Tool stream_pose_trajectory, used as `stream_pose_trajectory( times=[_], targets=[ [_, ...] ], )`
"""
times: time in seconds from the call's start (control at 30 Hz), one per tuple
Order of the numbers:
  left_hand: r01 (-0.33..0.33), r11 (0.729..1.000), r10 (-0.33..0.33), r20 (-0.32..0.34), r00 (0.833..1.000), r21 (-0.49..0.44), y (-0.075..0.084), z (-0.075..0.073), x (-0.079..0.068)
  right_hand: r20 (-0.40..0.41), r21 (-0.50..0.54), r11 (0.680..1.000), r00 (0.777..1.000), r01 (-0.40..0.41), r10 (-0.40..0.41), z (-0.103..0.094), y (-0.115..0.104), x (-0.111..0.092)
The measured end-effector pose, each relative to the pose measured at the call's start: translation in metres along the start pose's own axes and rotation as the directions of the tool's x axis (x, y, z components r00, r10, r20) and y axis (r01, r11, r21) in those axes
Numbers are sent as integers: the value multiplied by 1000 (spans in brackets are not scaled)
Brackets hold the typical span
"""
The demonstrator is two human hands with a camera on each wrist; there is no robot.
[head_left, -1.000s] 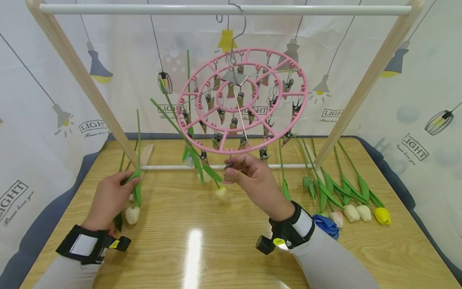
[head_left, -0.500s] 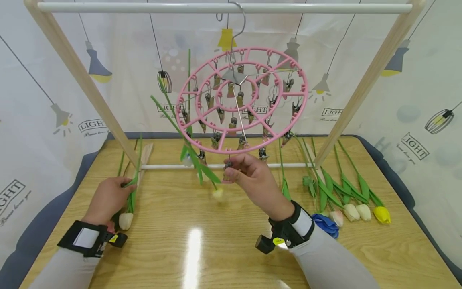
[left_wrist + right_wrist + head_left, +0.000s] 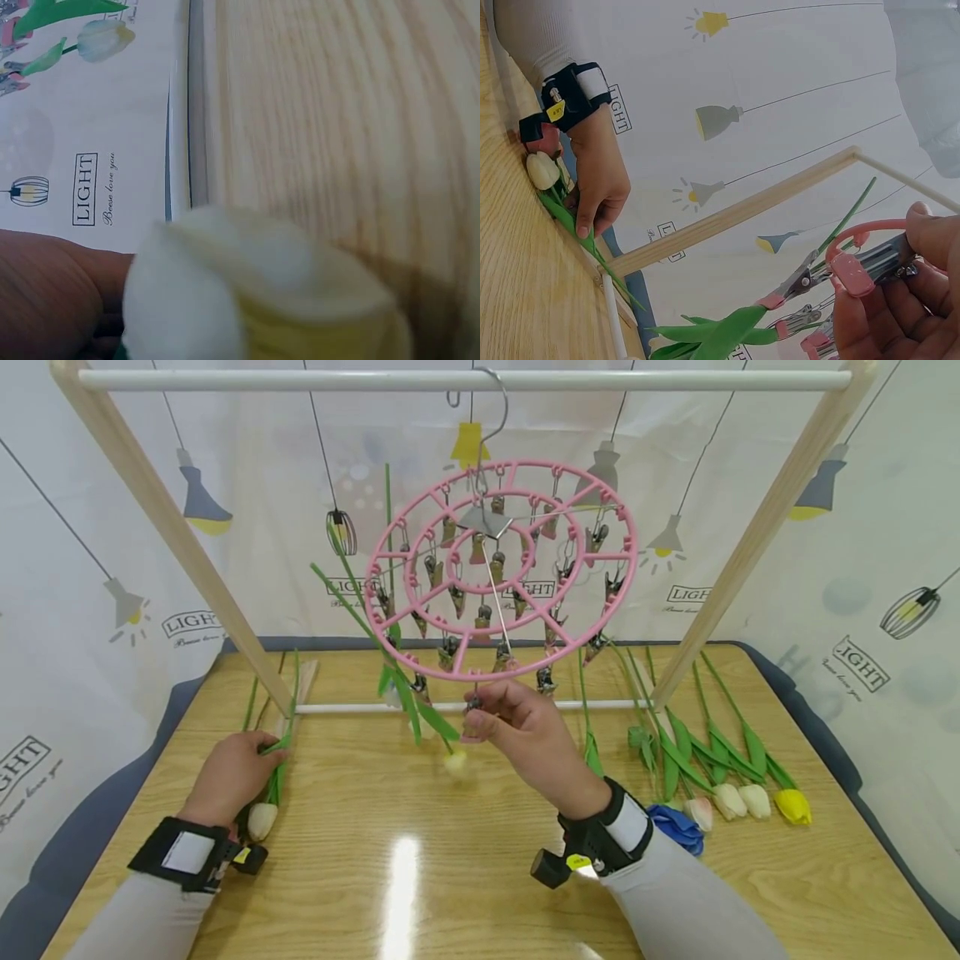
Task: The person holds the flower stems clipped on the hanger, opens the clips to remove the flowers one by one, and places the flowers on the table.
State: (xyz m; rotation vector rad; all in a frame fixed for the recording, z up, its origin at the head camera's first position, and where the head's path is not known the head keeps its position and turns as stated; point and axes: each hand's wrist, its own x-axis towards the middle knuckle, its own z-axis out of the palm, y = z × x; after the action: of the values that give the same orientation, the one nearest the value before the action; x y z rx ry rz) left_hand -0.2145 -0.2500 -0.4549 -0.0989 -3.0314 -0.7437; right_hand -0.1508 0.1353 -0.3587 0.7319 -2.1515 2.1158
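At the table's left side my left hand point(image 3: 236, 777) pinches the green stem of a white tulip point(image 3: 262, 821), whose bloom fills the lower part of the left wrist view. The stem points away toward the rack's left foot. Under the front rim of a pink round clip hanger point(image 3: 480, 676), my right hand point(image 3: 528, 743) pinches a metal clip point(image 3: 472, 706); its pink tip point(image 3: 853, 273) shows in the right wrist view. Just left of that hand, flowers with green leaves point(image 3: 408, 689) hang from neighbouring clips, a pale yellow bloom point(image 3: 455, 763) lowest.
A wooden rack with a white top bar point(image 3: 300, 381) carries the hanger by its hook. On the right of the table lie several tulips point(image 3: 757, 802) and a blue flower point(image 3: 677, 828). More stems point(image 3: 253, 702) lie at the left beside the rack's foot.
My left hand has lowered the white tulip slightly and shifted it left, so its stem sits lower near the rack's foot. My right hand stays on the clip.
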Motion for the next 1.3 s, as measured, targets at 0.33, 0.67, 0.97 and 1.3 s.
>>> stream_pose_trajectory(
  times=[0.33, 0.67, 0.97, 1.3],
  targets=[
    [-79, 993, 84, -50, 995, 88, 23, -11, -12, 8, -14, 1000, 1000, 11, -11, 0, -3, 0],
    [-230, 973, 226, -196, 954, 4, 76, -24, -20, 15, -18, 1000, 1000, 7, -7, 1, -3, 0],
    [-315, 861, 324, -46, 945, -400, 127, -9, -23, 13, -29, 999, 1000, 15, -14, 1, -4, -1],
    [-249, 709, 324, -10, 946, -660, 168, 8, -25, 16, -14, 1000, 1000, 15, -15, -1, -4, -2]
  ],
)
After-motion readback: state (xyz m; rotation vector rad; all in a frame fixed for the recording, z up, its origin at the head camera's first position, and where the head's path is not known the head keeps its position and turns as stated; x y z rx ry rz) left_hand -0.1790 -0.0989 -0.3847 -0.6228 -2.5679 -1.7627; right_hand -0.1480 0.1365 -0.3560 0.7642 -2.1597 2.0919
